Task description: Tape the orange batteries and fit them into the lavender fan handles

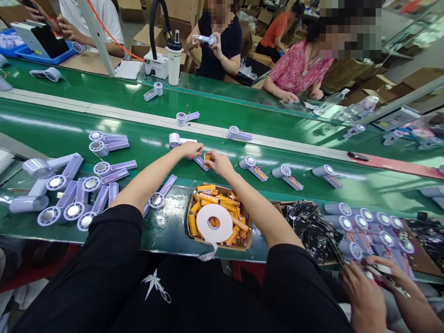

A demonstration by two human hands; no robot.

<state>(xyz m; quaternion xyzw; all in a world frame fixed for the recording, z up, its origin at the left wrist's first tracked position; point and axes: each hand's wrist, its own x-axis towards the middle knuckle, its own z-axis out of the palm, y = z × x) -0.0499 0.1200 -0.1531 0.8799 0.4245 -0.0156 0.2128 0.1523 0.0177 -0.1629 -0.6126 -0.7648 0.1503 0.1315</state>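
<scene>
Between the fingertips of my right hand point(222, 164) is an orange battery point(207, 158), at the end of a lavender fan handle point(201, 163). My left hand point(192, 149) is closed in a pinch just left of it, over that handle; what its fingers grip is too small to make out. A lavender fan body point(174, 139) lies just beyond my left wrist. Below my hands, a cardboard box point(190, 229) holds many orange batteries point(208, 199), with a roll of white tape point(222, 224) lying on top.
Lavender fan bodies point(74, 210) crowd the left; others with orange batteries point(256, 169) lie along the green belt point(149, 157). At right are black circuit parts point(312, 231) and a co-worker's hands point(367, 291) holding a tool. More people sit across the line.
</scene>
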